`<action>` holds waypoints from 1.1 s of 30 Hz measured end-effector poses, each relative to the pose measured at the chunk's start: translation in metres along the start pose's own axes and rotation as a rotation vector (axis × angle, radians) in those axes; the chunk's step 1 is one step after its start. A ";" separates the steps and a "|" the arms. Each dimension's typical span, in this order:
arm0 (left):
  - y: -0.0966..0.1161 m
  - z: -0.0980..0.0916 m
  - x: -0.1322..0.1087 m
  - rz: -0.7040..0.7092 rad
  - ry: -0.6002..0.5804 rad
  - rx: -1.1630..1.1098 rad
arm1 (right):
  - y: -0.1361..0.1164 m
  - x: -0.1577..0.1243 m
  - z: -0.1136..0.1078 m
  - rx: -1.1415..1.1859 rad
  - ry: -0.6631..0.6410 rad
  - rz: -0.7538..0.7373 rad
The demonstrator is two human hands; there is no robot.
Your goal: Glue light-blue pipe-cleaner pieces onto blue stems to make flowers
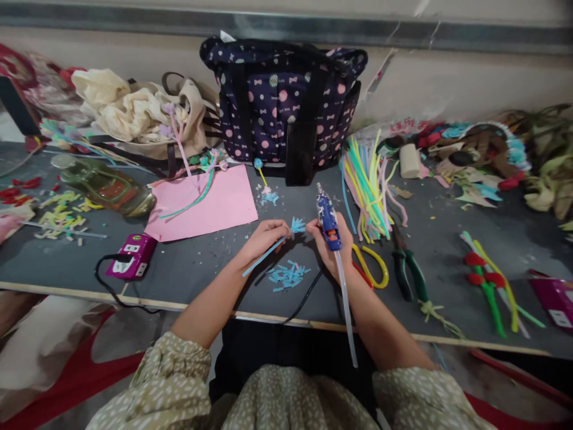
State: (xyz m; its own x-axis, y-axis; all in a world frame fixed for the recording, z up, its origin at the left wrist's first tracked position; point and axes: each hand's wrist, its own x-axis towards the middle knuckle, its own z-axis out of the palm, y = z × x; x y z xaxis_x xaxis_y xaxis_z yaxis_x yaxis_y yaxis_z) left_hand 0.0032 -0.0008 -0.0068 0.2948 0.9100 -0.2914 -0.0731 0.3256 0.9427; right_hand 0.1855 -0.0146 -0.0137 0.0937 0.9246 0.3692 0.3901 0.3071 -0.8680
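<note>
My left hand [271,232] is closed on a light blue pipe cleaner stem [264,257], with a tuft of short blue pieces [298,225] at its upper end. In my right hand [333,245] sits a blue hot glue gun [327,218], nozzle pointing away from me. A long clear glue stick [344,304] trails out of its back toward my lap. My right fingertips are close to the tuft; whether they pinch a small piece I cannot make out. Below the hands lies a heap of cut blue pieces [289,276].
Right of my hand lie yellow-handled scissors [380,269], pliers [409,269] and a bundle of colored pipe cleaners [369,191]. A phone [299,154] leans on a dotted bag [277,89] behind. Leftward are pink paper [215,206], a bottle [107,186] and a purple power socket [132,257].
</note>
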 end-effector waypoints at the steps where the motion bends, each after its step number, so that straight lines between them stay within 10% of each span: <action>1: 0.000 0.000 0.000 0.000 -0.006 0.004 | 0.000 0.000 -0.001 -0.026 -0.008 -0.012; 33: 0.003 0.007 -0.005 0.000 -0.003 0.036 | 0.005 -0.004 -0.011 -0.358 -0.224 -0.221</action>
State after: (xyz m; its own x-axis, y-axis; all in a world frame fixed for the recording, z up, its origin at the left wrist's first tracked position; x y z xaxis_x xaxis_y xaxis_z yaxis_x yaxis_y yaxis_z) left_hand 0.0077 -0.0062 -0.0010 0.2978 0.9091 -0.2915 -0.0386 0.3165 0.9478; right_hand 0.1976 -0.0192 -0.0157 -0.2116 0.8836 0.4178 0.6731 0.4416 -0.5932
